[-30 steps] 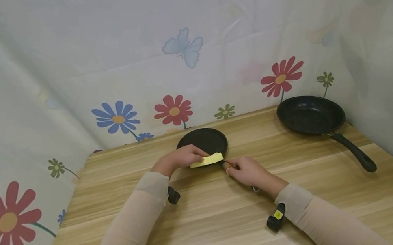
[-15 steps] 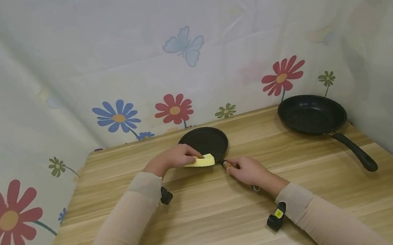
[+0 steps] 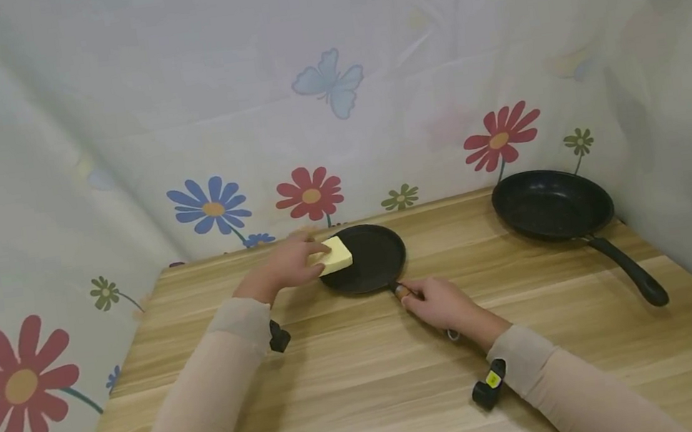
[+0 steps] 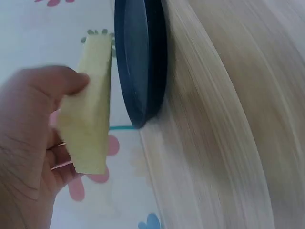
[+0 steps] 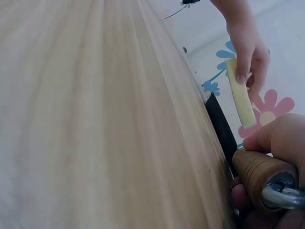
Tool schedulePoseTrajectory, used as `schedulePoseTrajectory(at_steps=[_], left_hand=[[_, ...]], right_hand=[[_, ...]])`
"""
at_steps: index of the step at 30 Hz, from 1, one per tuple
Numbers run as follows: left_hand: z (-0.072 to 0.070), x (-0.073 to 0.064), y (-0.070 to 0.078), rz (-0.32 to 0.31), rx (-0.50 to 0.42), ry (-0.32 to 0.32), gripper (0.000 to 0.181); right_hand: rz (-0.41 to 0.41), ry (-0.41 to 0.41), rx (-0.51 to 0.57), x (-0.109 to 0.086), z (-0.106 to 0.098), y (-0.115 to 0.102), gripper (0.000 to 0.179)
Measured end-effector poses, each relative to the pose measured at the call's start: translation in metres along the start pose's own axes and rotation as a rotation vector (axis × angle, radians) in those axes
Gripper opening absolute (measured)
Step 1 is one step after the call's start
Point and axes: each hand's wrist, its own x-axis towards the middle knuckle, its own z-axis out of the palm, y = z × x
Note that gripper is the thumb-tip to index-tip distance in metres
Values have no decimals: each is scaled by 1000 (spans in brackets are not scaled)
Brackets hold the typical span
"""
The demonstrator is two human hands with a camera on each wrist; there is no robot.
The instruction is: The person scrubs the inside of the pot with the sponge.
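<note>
My left hand [image 3: 287, 263] pinches a pale yellow sponge [image 3: 336, 255] between thumb and fingers, over the left part of a small flat black pan [image 3: 378, 255]. In the left wrist view a gap shows between the sponge [image 4: 93, 109] and the pan [image 4: 138, 62], so it is held above the surface. My right hand [image 3: 437, 302] grips the pan's handle, near the pan end. Up close in the right wrist view, the handle [image 5: 259, 171] is brown wood with a metal ring [image 5: 283, 197] at its end, and fingers wrap it.
A larger, deeper black frying pan [image 3: 552, 205] stands at the back right of the wooden table [image 3: 354, 388], its black handle [image 3: 628, 271] pointing toward the front right. A flower-printed curtain [image 3: 228, 101] rises behind the table's back edge.
From the pan's front edge, my left hand has carried the sponge leftward and back, lifting it and turning its broad face into view. My right hand and the pan have stayed nearly still.
</note>
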Motion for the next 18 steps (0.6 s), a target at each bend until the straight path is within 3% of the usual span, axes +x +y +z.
schedulePoseTrajectory(at_steps=[6, 12, 18], left_hand=[[3, 27, 22, -7, 113, 2, 47], [15, 58, 47, -23, 120, 23, 47], [28, 75, 64, -61, 182, 32, 42]], right_hand=[[-25, 6, -24, -1, -1, -2, 47], [-24, 13, -28, 0, 0, -1, 47], [-30, 3, -13, 0, -2, 0, 46]])
